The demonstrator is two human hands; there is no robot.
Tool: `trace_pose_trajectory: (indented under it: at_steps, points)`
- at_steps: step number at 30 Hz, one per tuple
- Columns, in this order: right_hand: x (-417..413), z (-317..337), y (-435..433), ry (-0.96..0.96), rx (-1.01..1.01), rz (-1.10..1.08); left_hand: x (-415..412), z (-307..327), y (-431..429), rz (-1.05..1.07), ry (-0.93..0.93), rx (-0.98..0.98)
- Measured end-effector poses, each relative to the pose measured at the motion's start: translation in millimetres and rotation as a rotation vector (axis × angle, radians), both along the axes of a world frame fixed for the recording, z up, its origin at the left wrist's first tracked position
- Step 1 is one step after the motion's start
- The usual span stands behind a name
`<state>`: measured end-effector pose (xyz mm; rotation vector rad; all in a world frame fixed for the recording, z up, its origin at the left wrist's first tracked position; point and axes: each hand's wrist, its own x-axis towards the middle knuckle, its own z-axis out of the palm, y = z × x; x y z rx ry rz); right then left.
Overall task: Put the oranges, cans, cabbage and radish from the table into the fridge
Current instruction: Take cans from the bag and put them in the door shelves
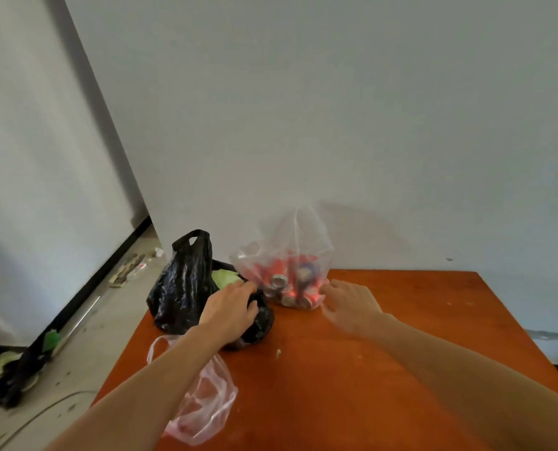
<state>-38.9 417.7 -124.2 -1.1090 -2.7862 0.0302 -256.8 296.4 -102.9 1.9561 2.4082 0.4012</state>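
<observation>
A black plastic bag [180,284] stands at the far left of the orange table [401,336], with a pale green cabbage [224,277] showing at its mouth. My left hand [230,312] grips the bag's right rim, fingers curled over the edge. To its right a clear plastic bag [290,255] holds several red and silver cans [285,284]. My right hand [349,304] pinches the lower right side of that clear bag. A limp pinkish thin bag [202,405] lies under my left forearm; what it holds is unclear.
A white fridge [40,177] stands at the left, its door closed. On the floor beside it lie another black bag [14,375] with green leaves and some litter by the wall. The table's right half is bare wood.
</observation>
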Motion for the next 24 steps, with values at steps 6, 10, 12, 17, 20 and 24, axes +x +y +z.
trace_pose_trajectory:
  at_steps: [6, 10, 12, 17, 20, 24]
  points:
    - [-64, 5, 102, -0.032, 0.088, 0.038, -24, -15, 81, -0.121, 0.027, 0.052]
    - [-119, 6, 173, 0.009, 0.120, 0.091, -40, -23, 137, -0.179, 0.215, -0.010]
    - [-146, 2, 202, 0.011, 0.103, 0.140, -51, -28, 165, -0.224, 0.306, -0.056]
    - [-178, -30, 247, -0.210, 0.065, 0.213, -76, -56, 221, -0.277, 0.404, -0.201]
    - [-157, -58, 262, -0.445, 0.083, 0.126, -87, -79, 248, -0.286, 0.421, -0.295]
    - [-108, -94, 262, -0.453, -0.043, 0.079, -91, -105, 279, -0.322, 0.387, -0.410]
